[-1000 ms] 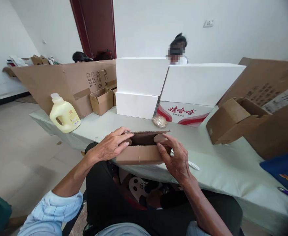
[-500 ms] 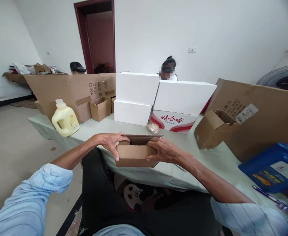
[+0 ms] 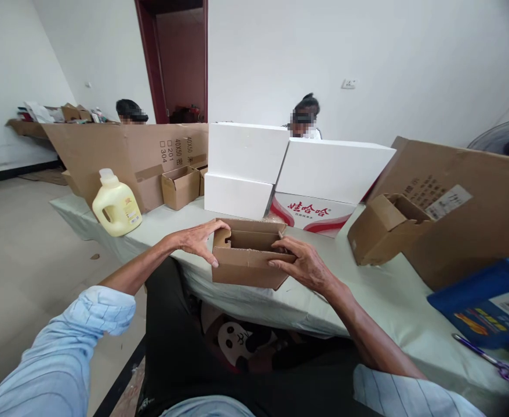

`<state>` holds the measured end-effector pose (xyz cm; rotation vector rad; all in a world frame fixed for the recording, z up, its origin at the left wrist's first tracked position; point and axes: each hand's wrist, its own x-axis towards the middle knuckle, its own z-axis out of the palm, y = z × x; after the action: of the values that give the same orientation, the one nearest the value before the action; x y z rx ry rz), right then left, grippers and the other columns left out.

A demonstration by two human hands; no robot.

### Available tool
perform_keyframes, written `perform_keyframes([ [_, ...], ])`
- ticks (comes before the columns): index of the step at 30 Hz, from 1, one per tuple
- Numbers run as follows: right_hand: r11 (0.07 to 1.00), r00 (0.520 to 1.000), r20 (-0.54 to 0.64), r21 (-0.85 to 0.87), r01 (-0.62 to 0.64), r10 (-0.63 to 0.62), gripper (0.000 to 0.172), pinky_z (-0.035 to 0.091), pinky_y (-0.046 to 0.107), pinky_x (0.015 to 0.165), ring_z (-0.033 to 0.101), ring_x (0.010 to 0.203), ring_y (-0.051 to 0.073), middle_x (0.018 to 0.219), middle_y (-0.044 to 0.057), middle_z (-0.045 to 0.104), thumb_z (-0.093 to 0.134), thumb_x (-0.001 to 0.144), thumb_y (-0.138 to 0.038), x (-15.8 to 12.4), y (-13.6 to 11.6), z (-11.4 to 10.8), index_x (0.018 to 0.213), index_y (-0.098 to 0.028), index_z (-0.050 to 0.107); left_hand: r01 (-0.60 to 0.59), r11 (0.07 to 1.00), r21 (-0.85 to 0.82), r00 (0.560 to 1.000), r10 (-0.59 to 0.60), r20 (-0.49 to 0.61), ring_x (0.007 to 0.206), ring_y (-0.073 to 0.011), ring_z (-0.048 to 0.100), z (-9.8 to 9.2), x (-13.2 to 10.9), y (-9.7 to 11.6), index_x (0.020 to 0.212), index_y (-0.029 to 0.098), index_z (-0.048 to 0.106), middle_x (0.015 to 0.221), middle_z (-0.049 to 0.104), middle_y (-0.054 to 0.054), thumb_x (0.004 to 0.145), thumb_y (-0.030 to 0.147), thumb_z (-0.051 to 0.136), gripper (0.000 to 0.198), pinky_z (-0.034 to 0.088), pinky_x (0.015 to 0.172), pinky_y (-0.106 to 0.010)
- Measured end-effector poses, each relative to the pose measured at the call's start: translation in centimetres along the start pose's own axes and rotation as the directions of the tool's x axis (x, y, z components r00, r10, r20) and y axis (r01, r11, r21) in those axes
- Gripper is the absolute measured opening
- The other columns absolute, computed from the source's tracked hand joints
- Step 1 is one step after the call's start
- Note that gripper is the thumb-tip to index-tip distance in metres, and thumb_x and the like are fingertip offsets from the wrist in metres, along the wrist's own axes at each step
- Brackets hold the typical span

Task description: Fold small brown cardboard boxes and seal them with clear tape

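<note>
At the table's near edge a small brown cardboard box [image 3: 249,267] stands with its top facing up and its inside showing. My left hand [image 3: 200,240] grips its left end, thumb on the front wall and fingers at the back corner. At the right end, my right hand [image 3: 302,260] holds the box wall, with the thumb outside and the fingers over the top edge, partly hidden inside. Just behind the box, a clear plastic-looking roll [image 3: 275,219] is mostly covered by it.
Behind stand stacked white boxes [image 3: 246,152] and a printed carton [image 3: 313,212]. A yellow jug [image 3: 117,204] and a small open box [image 3: 180,188] are left. Another open box [image 3: 382,229], a blue container [image 3: 484,307] and purple-handled scissors [image 3: 483,353] lie right. Two people sit beyond.
The box has tipped so that its opening and inner flaps show more. My right hand has shifted to its right end, and my view has moved slightly.
</note>
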<state>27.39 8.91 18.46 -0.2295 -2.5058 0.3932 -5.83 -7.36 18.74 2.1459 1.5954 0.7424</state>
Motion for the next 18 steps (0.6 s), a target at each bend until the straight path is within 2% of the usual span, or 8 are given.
perform_keyframes([
  [4, 0.999, 1.000, 0.025, 0.047, -0.019, 0.018, 0.028, 0.046, 0.032, 0.074, 0.062, 0.082, 0.020, 0.093, 0.004, 0.068, 0.070, 0.100, -0.049, 0.8, 0.3, -0.5, 0.096, -0.021, 0.069, -0.006, 1.000, -0.025, 0.999, 0.006, -0.033, 0.137, -0.0350, 0.057, 0.1, 0.4, 0.0, 0.154, 0.027, 0.048, 0.153, 0.053, -0.016, 0.070, 0.054, 0.095, 0.099, 0.054, 0.108, -0.050],
  [6, 0.998, 0.999, 0.027, 0.050, -0.035, 0.034, 0.028, 0.044, 0.031, 0.074, 0.059, 0.081, 0.019, 0.090, 0.002, 0.066, 0.068, 0.100, -0.048, 1.2, 0.4, -0.5, 0.092, -0.021, 0.068, -0.024, 0.997, 0.073, 0.992, 0.033, -0.121, 0.146, -0.0383, 0.052, 0.4, 0.2, 0.6, 0.156, 0.027, 0.046, 0.160, 0.047, -0.019, 0.072, 0.053, 0.095, 0.101, 0.051, 0.114, -0.055],
  [9, 0.997, 0.998, 0.014, 0.043, -0.066, 0.066, 0.032, 0.041, 0.030, 0.070, 0.057, 0.077, 0.018, 0.086, 0.001, 0.063, 0.067, 0.100, -0.051, 1.7, 0.8, -0.2, 0.088, -0.021, 0.066, -0.020, 0.951, 0.307, 0.955, 0.110, -0.277, 0.154, -0.0437, 0.042, 1.5, -0.1, 2.2, 0.151, 0.025, 0.053, 0.168, 0.038, -0.022, 0.070, 0.050, 0.099, 0.096, 0.041, 0.123, -0.062],
  [13, 0.995, 0.996, 0.016, 0.037, -0.091, 0.090, 0.039, 0.041, 0.030, 0.070, 0.057, 0.077, 0.018, 0.083, 0.001, 0.064, 0.066, 0.099, -0.057, 2.3, 1.1, 0.2, 0.085, -0.022, 0.065, -0.026, 0.867, 0.498, 0.936, 0.196, -0.293, 0.156, -0.0469, 0.038, 3.4, 0.9, 4.3, 0.136, 0.022, 0.064, 0.164, 0.045, -0.023, 0.068, 0.049, 0.101, 0.082, 0.042, 0.119, -0.063],
  [15, 0.995, 0.996, 0.021, 0.040, -0.092, 0.091, 0.039, 0.042, 0.031, 0.070, 0.058, 0.077, 0.019, 0.083, 0.001, 0.064, 0.066, 0.100, -0.057, 2.5, 1.0, 0.2, 0.084, -0.022, 0.065, -0.010, 0.853, 0.522, 0.933, 0.195, -0.302, 0.155, -0.0469, 0.039, 4.2, 1.9, 4.8, 0.127, 0.021, 0.068, 0.160, 0.050, -0.022, 0.070, 0.049, 0.100, 0.071, 0.043, 0.116, -0.062],
  [18, 0.996, 0.996, 0.016, 0.035, -0.088, 0.087, 0.038, 0.042, 0.031, 0.068, 0.058, 0.076, 0.019, 0.083, 0.001, 0.063, 0.065, 0.100, -0.057, 2.4, 0.8, 0.1, 0.084, -0.022, 0.066, 0.029, 0.860, 0.510, 0.918, 0.179, -0.354, 0.150, -0.0436, 0.045, 4.9, 3.3, 5.0, 0.111, 0.020, 0.071, 0.153, 0.058, -0.020, 0.080, 0.045, 0.093, 0.045, 0.042, 0.114, -0.060],
])
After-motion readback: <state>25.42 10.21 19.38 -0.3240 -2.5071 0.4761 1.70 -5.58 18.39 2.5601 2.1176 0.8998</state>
